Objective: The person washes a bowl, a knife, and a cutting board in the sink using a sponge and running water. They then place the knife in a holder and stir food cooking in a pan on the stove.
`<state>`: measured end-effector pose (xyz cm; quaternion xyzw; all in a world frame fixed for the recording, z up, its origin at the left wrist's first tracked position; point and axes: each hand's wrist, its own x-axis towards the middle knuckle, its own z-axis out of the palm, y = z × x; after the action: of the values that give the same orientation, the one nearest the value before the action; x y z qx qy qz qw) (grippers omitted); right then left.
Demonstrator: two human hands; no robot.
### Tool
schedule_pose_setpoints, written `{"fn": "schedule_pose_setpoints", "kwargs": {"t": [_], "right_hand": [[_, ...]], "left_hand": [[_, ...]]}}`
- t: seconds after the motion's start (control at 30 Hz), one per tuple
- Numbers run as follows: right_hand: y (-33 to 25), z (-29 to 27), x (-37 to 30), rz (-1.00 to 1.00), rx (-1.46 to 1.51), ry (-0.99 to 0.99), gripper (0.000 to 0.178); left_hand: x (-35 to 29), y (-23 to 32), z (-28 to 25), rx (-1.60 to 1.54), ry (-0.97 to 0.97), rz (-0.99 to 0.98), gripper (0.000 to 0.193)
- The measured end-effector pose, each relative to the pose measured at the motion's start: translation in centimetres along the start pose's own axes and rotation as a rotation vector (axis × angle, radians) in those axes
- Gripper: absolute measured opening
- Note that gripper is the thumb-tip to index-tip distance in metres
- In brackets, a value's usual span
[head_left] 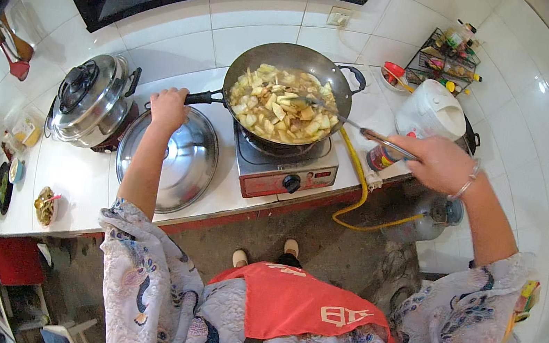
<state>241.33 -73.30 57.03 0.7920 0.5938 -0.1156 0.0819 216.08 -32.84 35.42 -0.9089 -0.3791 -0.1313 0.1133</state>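
Note:
A dark wok (294,57) sits on the gas stove (286,176), holding pale chopped vegetable pieces (283,102) in brownish liquid. My left hand (168,107) is closed around the wok's long black handle (202,98). Over to the right, my right hand (440,163) grips the end of a metal spatula (358,127). The spatula's head dips into the pieces at the wok's right side, partly covered by them. Under my left forearm lies a large shiny steel lid (197,161) on the white counter.
A lidded steel pot (91,103) stands at the left. Behind my right hand are a white appliance (430,109) and a can (381,158). A yellow hose (358,176) runs from the stove to a gas cylinder (422,220). Bottles fill a black rack (440,65) at the back right.

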Motion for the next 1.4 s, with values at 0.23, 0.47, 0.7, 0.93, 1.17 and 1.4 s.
{"fn": "schedule_pose_setpoints", "kwargs": {"t": [0.23, 0.47, 0.7, 0.93, 1.17, 1.4], "right_hand": [[-4.1, 5.9, 6.1, 0.169, -0.188, 0.03, 0.04], [-0.8, 1.3, 5.3, 0.181, 0.022, 0.146, 0.033], [2.3, -1.9, 8.9, 0.436, 0.243, -0.233, 0.02], [13.9, -1.4, 9.8, 0.611, 0.961, -0.686, 0.031], [13.2, 8.3, 11.2, 0.296, 1.47, -0.67, 0.031], [6.7, 10.1, 13.8, 0.217, 1.514, -0.426, 0.028]], "left_hand": [[1.1, 1.4, 0.5, -0.06, -0.012, 0.054, 0.026], [-0.2, 0.0, 0.2, -0.074, 0.04, 0.067, 0.029], [0.4, 0.6, 0.4, -0.075, 0.077, 0.056, 0.027], [0.8, 1.6, 0.5, -0.066, 0.069, 0.009, 0.022], [0.5, 1.4, 0.1, -0.117, 0.097, 0.039, 0.023], [0.2, 1.5, -0.1, -0.109, 0.079, 0.017, 0.025]]}}
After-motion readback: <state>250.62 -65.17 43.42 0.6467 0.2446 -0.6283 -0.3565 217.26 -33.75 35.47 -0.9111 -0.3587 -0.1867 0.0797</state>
